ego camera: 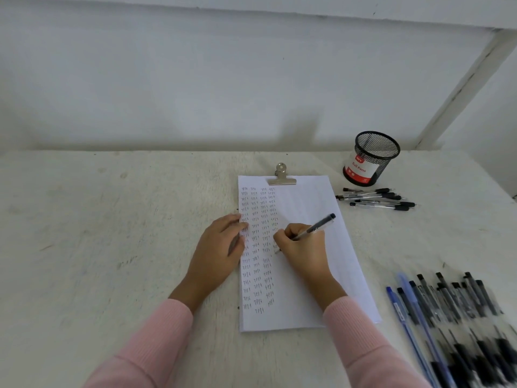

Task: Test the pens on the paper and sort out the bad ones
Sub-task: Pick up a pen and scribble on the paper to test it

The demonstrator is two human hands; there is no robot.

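Observation:
A white sheet of paper (pixel 313 264) lies on the table under a metal clip (pixel 282 176), its left half covered with columns of small written words. My right hand (pixel 303 246) grips a clear pen with a black cap (pixel 317 226), its tip touching the paper beside the fourth column. My left hand (pixel 221 247) rests on the paper's left edge, fingers fairly straight, with a dark pen cap tucked under it. Several black and blue pens (pixel 453 317) lie in a heap at the lower right. A smaller group of several pens (pixel 375 198) lies right of the paper's top.
A black mesh pen cup (pixel 373 158) with a red and white label stands at the back right, tilted. The white table (pixel 112 233) meets a white wall behind. A white slanted beam (pixel 464 88) rises at the far right.

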